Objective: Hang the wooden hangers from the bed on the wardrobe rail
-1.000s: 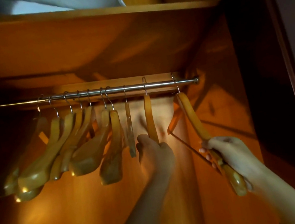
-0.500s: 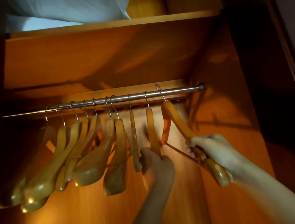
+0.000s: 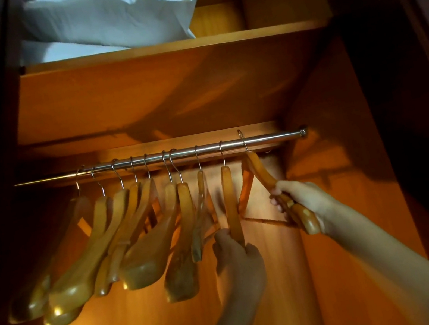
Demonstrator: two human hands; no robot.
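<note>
A metal wardrobe rail [image 3: 269, 139] runs across the lit wooden wardrobe. Several wooden hangers [image 3: 139, 232] hang from it in a row, bunched toward the left. My left hand [image 3: 238, 255] grips the lower end of an upright wooden hanger [image 3: 230, 196] that hangs near the middle of the rail. My right hand [image 3: 300, 201] grips the near arm of the rightmost wooden hanger [image 3: 260, 174], which is tilted, with its hook over the rail.
A wooden shelf [image 3: 159, 50] sits above the rail with a white pillow [image 3: 110, 17] on it. The wardrobe's right side wall [image 3: 337, 169] stands just beyond the rail's end. Dark door frames flank the opening on both sides.
My right hand has slid its tilted hanger leftward along the rail, closer to the hanger in my left hand. The camera has tipped upward, showing more of the pillow.
</note>
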